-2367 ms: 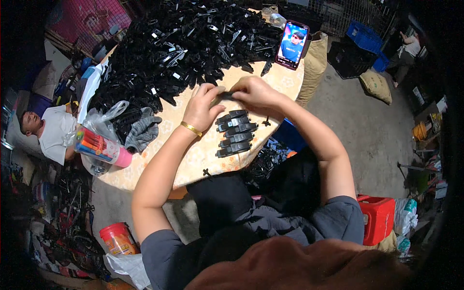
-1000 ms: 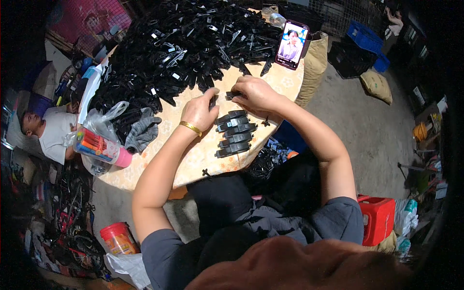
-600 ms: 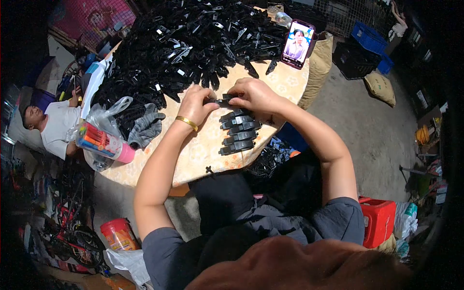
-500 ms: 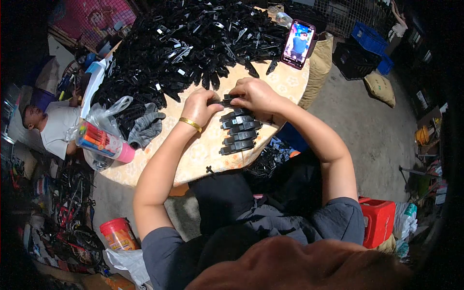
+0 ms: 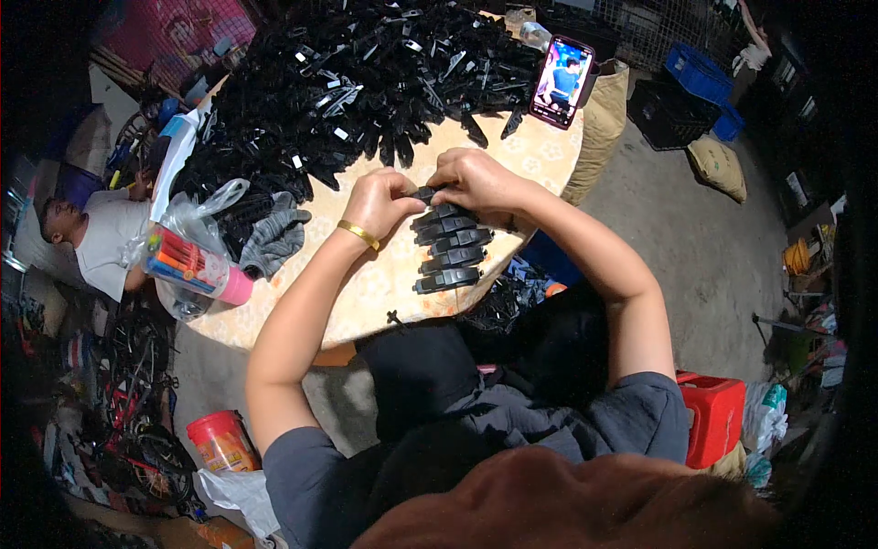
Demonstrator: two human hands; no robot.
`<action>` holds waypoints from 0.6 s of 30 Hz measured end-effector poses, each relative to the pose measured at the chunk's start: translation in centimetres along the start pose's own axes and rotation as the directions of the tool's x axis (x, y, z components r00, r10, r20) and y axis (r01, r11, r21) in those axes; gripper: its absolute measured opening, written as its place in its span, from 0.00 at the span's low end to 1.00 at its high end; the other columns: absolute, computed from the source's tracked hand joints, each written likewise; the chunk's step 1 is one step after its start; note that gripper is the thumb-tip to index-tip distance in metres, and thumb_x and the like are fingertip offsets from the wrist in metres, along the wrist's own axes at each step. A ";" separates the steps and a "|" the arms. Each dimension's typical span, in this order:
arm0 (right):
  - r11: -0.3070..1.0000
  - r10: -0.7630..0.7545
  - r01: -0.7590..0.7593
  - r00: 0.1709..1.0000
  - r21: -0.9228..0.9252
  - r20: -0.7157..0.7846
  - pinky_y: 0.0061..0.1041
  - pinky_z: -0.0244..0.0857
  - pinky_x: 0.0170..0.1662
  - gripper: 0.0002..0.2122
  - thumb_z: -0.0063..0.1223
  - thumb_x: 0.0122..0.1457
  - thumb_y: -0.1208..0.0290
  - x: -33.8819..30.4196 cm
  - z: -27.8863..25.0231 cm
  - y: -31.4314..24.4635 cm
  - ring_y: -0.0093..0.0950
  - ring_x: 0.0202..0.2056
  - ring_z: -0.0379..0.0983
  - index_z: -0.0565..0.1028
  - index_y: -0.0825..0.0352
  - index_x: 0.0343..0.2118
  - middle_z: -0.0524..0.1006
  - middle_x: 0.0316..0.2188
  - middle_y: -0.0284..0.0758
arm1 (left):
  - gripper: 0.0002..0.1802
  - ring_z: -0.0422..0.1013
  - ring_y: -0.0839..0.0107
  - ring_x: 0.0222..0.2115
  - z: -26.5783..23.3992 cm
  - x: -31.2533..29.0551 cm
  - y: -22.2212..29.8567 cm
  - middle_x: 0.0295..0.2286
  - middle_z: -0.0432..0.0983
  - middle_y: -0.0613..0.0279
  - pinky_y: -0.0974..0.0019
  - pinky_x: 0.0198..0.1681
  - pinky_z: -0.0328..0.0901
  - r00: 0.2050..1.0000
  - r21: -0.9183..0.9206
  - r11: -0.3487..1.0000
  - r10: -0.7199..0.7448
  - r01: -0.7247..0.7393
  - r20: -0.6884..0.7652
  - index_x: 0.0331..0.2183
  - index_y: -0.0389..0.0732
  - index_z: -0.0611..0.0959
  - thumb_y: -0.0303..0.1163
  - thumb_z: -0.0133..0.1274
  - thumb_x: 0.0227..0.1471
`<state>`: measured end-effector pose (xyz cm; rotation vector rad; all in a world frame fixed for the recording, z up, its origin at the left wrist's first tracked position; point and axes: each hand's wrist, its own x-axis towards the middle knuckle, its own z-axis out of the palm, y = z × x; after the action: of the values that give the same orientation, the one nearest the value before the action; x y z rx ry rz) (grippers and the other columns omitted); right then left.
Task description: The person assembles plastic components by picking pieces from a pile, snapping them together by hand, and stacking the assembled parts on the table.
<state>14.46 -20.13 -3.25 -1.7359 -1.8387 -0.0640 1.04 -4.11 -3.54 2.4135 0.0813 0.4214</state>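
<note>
My left hand (image 5: 382,199), with a gold-coloured band at its wrist, has its thumb and fingers closed on one end of a small black plastic part (image 5: 424,194). From the other side, my right hand (image 5: 480,183) pinches the same part, and its fingers cover much of it. Just below the hands, several black plastic pieces (image 5: 452,257) lie in a near-vertical row along the right part of the table. A large heap of similar black parts (image 5: 347,87) covers the far side of the tabletop.
The round table's patterned cloth (image 5: 366,297) shows around the row. A phone (image 5: 562,82) with a lit screen stands far right. On the left are a pen container (image 5: 197,270), a grey glove (image 5: 274,240) and a plastic bag (image 5: 206,215). Another person (image 5: 110,233) is beyond the table's left edge.
Both hands stay on the same part at the top of the row, with only slight finger movement. The view has shifted slightly, and the phone's picture differs.
</note>
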 end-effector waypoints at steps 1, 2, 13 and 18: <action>0.999 0.031 -0.031 0.999 -0.021 0.032 0.30 0.64 0.31 0.10 0.60 0.44 0.73 0.0 -0.2 0.0 0.36 0.28 0.71 0.77 0.69 0.31 0.73 0.24 0.39 | 0.11 0.70 0.66 0.24 -0.2 0.1 0.1 0.21 0.72 0.58 0.67 0.29 0.65 1.000 -0.032 0.999 -0.003 0.003 0.015 0.21 0.35 0.80 0.28 0.64 0.31; 0.999 0.028 -0.027 0.999 -0.023 0.027 0.30 0.64 0.31 0.10 0.60 0.44 0.73 0.1 -0.4 0.1 0.36 0.28 0.71 0.77 0.69 0.31 0.73 0.24 0.39 | 0.11 0.69 0.67 0.22 -0.6 0.3 0.0 0.20 0.72 0.59 0.67 0.28 0.65 0.996 -0.018 1.000 0.021 -0.020 0.087 0.20 0.35 0.80 0.29 0.65 0.31; 0.922 0.149 -0.203 0.972 -0.329 -0.181 0.35 0.67 0.34 0.11 0.53 0.47 0.68 4.9 1.5 4.7 0.39 0.31 0.72 0.76 0.64 0.34 0.74 0.28 0.41 | 0.16 0.63 0.58 0.37 0.7 2.0 -1.8 0.34 0.67 0.55 0.60 0.41 0.61 0.951 0.449 0.870 0.286 -0.205 -0.119 0.37 0.45 0.79 0.37 0.56 0.43; 0.866 0.120 -0.174 0.982 -0.469 -0.143 0.35 0.68 0.31 0.06 0.49 0.43 0.72 5.7 2.1 4.5 0.38 0.28 0.73 0.75 0.66 0.24 0.74 0.23 0.39 | 0.07 0.64 0.59 0.33 0.2 2.4 -2.7 0.25 0.70 0.61 0.61 0.37 0.63 0.942 0.431 0.897 0.222 -0.097 -0.251 0.25 0.43 0.80 0.32 0.59 0.38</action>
<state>18.07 -13.55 -4.06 -2.1536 -1.6951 -0.5904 3.49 -1.81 -4.73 2.7646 0.1102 0.9239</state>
